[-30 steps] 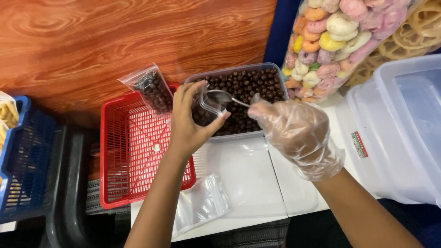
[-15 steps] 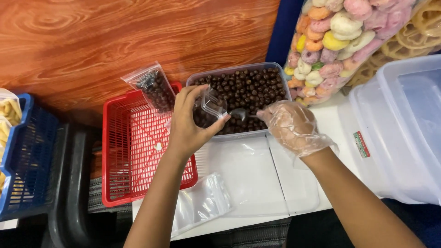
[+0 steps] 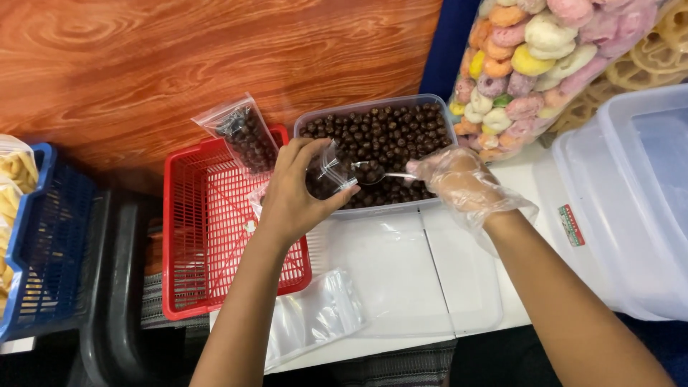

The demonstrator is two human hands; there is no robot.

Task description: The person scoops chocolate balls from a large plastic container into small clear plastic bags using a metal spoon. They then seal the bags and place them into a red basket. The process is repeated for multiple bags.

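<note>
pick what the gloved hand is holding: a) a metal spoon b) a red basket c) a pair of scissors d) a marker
a: the gloved right hand holds a metal spoon whose bowl reaches to the mouth of the small clear bag held by the bare left hand, over the tub of dark round balls.

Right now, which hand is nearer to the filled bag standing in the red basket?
Left. The left hand is just right of the filled bag by the red basket; the gloved right hand is farther right, over the tub.
</note>
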